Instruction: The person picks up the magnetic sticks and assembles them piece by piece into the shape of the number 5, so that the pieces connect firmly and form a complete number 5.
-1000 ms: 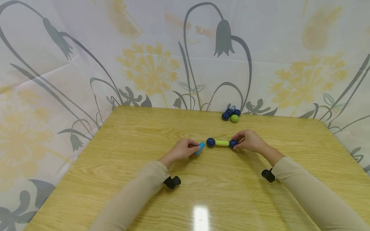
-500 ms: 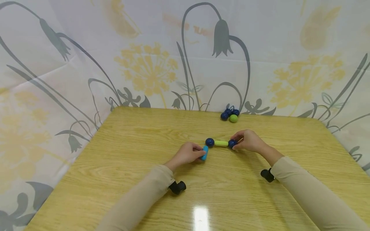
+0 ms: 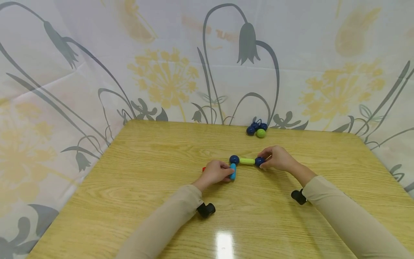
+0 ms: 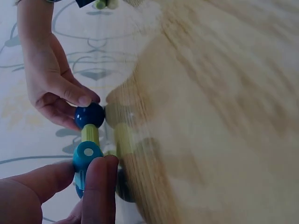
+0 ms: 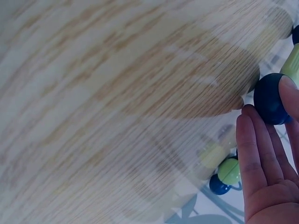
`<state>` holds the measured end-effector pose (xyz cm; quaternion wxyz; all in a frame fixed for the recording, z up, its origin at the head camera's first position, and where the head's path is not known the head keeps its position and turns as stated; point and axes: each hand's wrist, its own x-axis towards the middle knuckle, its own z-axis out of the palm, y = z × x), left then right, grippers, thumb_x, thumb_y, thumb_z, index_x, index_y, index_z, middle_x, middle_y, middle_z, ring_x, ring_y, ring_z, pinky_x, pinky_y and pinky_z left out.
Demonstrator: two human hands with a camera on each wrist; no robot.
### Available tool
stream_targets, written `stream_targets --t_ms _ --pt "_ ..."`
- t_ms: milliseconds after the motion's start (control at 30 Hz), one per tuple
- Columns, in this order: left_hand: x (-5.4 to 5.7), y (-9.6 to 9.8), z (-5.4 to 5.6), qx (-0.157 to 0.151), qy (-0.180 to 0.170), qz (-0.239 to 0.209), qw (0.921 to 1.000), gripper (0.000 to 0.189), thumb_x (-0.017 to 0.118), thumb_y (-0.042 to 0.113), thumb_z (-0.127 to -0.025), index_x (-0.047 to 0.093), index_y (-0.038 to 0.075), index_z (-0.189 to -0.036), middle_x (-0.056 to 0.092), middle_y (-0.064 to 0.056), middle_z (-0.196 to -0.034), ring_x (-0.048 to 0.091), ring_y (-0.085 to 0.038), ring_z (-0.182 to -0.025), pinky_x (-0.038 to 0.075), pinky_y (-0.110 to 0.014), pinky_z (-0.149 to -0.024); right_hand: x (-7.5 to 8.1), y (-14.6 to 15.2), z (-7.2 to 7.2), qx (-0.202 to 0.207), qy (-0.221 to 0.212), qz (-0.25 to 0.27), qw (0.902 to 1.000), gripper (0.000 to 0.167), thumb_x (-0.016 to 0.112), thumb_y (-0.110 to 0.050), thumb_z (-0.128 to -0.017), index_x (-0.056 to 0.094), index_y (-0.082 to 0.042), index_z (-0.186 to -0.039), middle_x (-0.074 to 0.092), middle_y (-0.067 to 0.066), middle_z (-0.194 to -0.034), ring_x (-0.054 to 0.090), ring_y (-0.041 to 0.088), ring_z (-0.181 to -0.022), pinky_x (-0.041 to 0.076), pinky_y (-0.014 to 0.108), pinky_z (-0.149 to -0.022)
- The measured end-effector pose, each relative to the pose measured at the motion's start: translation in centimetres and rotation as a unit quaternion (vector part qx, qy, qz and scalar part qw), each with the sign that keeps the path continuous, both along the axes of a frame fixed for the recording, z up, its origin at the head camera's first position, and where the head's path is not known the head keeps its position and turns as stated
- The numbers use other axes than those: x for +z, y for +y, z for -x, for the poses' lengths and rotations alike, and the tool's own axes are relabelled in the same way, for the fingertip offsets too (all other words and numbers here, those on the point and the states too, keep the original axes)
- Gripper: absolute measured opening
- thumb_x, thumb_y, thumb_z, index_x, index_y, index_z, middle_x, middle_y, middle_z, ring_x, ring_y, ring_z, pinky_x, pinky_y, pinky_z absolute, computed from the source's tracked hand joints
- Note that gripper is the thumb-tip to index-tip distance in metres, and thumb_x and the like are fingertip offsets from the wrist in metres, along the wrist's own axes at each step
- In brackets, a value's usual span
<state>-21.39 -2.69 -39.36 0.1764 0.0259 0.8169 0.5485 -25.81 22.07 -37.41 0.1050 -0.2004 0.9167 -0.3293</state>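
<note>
My left hand (image 3: pixel 215 171) pinches a light-blue rod (image 3: pixel 233 172) between thumb and finger. The rod's far end meets, or nearly meets, a dark-blue ball (image 3: pixel 234 159); whether they touch I cannot tell. From that ball a yellow-green rod (image 3: pixel 247 161) runs right to a second dark-blue ball (image 3: pixel 259 161), forming a bar on the table. My right hand (image 3: pixel 279 158) holds this second ball by thumb and fingers. In the left wrist view the light-blue rod (image 4: pixel 87 156) shows a pale round spot on its end. A red piece (image 3: pixel 203 169) peeks out behind my left hand, mostly hidden.
At the table's back edge sits a cluster of several dark-blue balls (image 3: pixel 251 131) with a green ball (image 3: pixel 261 133). A patterned cloth (image 3: pixel 181 72) hangs directly behind the wooden table (image 3: pixel 155 154). Each wrist carries a black camera mount (image 3: pixel 206 210).
My left hand has moved right and slightly toward me, turning the light-blue rod to point at the left ball. A red piece has come into view. The right hand stays on its ball.
</note>
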Motion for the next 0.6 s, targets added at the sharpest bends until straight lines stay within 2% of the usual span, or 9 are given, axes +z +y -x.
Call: stream_targets --t_ms 233,600 --pt "-0.11 0.29 0.44 0.018 -0.002 0.007 0.9998 0.023 0.066 0.015 -0.088 0.066 -0.003 -0.103 0.063 -0.008 -0.088 0.066 -0.015 -0.066 0.053 -0.025 -0.061 -0.02 -0.14 -0.04 -0.003 -0.001 -0.002 1.0 0.034 0.075 -0.004 -0.076 0.064 0.009 -0.106 0.066 0.014 -0.092 0.063 0.03 -0.086 0.052 0.039 -0.073" --pt "-0.15 0.4 0.73 0.02 -0.011 -0.008 0.9997 0.025 0.067 0.016 -0.088 0.066 -0.002 -0.104 0.063 -0.007 -0.081 0.065 -0.014 -0.064 0.053 -0.025 -0.061 0.13 -0.18 -0.07 -0.003 0.002 -0.008 1.0 0.034 0.075 -0.004 -0.077 0.065 0.009 -0.106 0.066 0.014 -0.092 0.063 0.03 -0.087 0.052 0.039 -0.073"
